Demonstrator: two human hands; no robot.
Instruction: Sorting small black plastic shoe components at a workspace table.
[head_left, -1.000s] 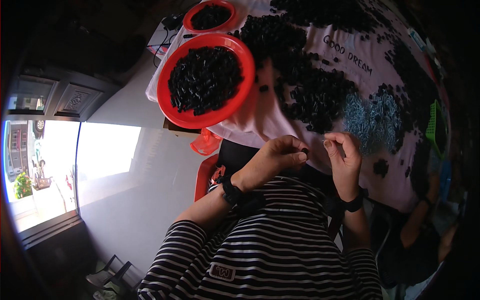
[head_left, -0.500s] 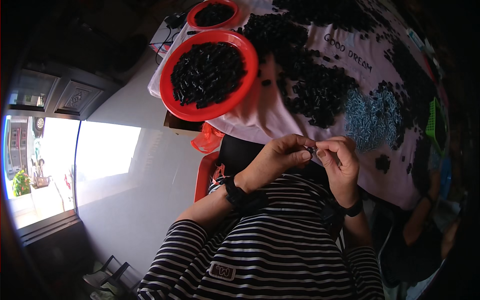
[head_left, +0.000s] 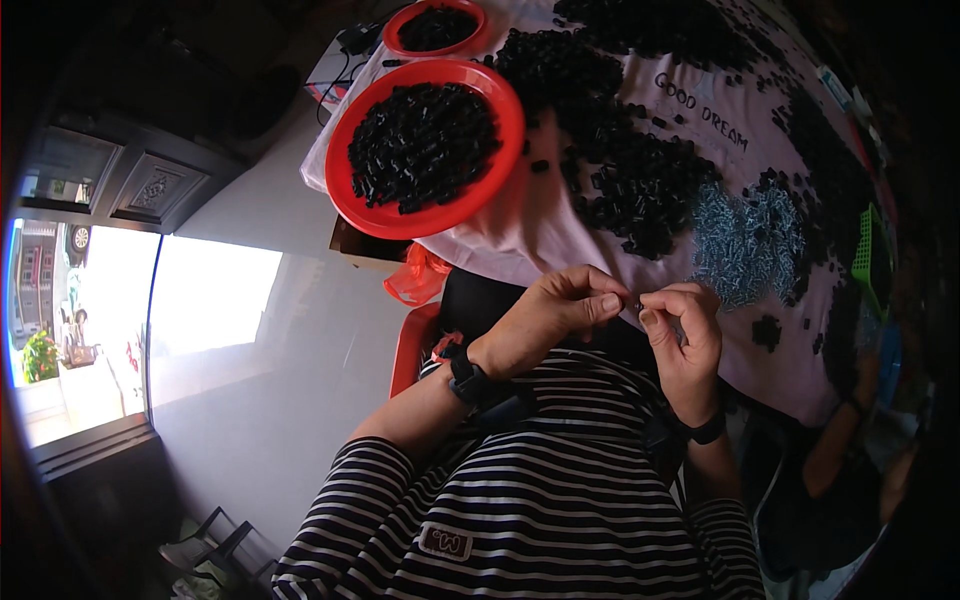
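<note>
My left hand is closed in a pinch, thumb against forefinger, over a small dark piece mostly hidden by the fingertips. Facing it closely, my right hand pinches a tiny thing too small to make out. Both hands are above my lap at the near edge of the cloth-covered table. Just beyond the right hand lies a pile of silvery-blue screws. Left of the screws, a heap of small black plastic pieces spreads over the pink cloth.
A large red plate heaped with black pieces stands at the table's left edge, a smaller red plate behind it. At the right are a green basket and another person's arm. A red chair shows beside me.
The fingertips of my two hands have drawn slightly apart, opening a small gap between them. The whole view has shifted a little; the plates and heaps look the same.
</note>
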